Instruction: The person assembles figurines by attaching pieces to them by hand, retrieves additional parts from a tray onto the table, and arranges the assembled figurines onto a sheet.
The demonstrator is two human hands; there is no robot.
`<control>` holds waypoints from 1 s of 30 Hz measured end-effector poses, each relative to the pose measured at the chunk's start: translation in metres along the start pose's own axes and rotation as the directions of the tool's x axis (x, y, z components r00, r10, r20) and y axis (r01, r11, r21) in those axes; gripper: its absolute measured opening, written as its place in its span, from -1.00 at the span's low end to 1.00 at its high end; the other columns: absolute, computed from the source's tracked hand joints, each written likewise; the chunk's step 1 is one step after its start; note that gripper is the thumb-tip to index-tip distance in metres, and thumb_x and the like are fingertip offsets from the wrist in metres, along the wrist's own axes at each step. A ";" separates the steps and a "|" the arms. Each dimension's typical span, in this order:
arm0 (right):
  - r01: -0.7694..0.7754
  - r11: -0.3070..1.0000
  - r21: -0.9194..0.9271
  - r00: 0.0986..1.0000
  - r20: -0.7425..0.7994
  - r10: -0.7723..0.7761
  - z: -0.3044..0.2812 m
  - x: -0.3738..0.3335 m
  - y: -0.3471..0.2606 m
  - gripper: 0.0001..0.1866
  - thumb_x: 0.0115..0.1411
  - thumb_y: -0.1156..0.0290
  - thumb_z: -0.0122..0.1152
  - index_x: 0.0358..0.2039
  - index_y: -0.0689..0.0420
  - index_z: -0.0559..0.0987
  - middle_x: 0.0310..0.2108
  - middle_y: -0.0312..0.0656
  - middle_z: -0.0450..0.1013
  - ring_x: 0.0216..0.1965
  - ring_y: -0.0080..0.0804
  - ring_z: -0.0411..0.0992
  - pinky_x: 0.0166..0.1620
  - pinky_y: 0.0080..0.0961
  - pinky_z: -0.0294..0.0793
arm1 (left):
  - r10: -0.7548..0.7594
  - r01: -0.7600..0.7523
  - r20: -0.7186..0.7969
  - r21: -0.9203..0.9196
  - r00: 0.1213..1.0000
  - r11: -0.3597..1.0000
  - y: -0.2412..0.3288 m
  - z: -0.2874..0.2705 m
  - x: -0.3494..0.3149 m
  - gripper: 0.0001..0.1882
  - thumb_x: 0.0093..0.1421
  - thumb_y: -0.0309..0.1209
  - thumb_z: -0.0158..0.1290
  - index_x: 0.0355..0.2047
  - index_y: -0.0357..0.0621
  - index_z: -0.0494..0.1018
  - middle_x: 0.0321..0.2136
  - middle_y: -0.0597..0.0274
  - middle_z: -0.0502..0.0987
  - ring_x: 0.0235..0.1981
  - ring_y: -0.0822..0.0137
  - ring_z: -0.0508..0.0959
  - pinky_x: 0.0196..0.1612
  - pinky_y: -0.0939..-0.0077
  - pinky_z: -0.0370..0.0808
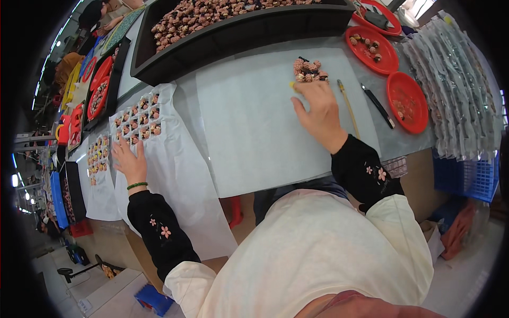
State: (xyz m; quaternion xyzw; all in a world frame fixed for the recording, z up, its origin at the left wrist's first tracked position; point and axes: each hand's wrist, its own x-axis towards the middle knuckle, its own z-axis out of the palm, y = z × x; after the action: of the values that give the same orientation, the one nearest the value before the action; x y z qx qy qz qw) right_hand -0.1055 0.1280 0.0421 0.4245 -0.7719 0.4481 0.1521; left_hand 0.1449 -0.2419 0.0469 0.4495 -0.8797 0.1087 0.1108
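Note:
My left hand lies with fingers spread at the near edge of a clear compartment tray on white sheeting. Small pink-and-dark knobbly figurines sit in the tray's cells. On the pale work mat, my right hand reaches to a small heap of similar figurines. Its thumb stands apart from the fingers, whose tips meet the heap's near side and are partly hidden. A bit of yellow shows at one fingertip. Right of this hand lie a thin yellowish brush and a black pen-like tool.
A long black bin heaped with figurines spans the far side. Red plates with a few pieces sit at right, beside stacked clear trays over a blue crate. Another filled tray lies far left. Other people work beyond.

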 end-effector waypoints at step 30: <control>0.159 0.987 -0.001 0.940 0.307 -0.151 0.010 -0.012 0.005 -0.70 -0.13 0.52 0.18 -0.29 0.16 0.47 -0.41 -0.24 0.40 -0.37 -0.32 0.37 -0.32 -0.42 0.31 | 0.314 0.309 0.281 -0.950 0.907 -0.042 0.246 -0.042 -0.143 -0.78 0.11 -0.40 0.00 -0.29 -0.30 0.45 -0.42 0.25 0.50 -0.45 0.52 0.44 -0.39 0.70 0.38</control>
State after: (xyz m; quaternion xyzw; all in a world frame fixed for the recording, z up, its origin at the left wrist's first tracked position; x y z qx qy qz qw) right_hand -0.1009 0.1276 0.0264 0.5459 -0.7561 0.3538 0.0710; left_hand 0.0304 0.0211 0.0224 0.2376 -0.6815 -0.6603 0.2074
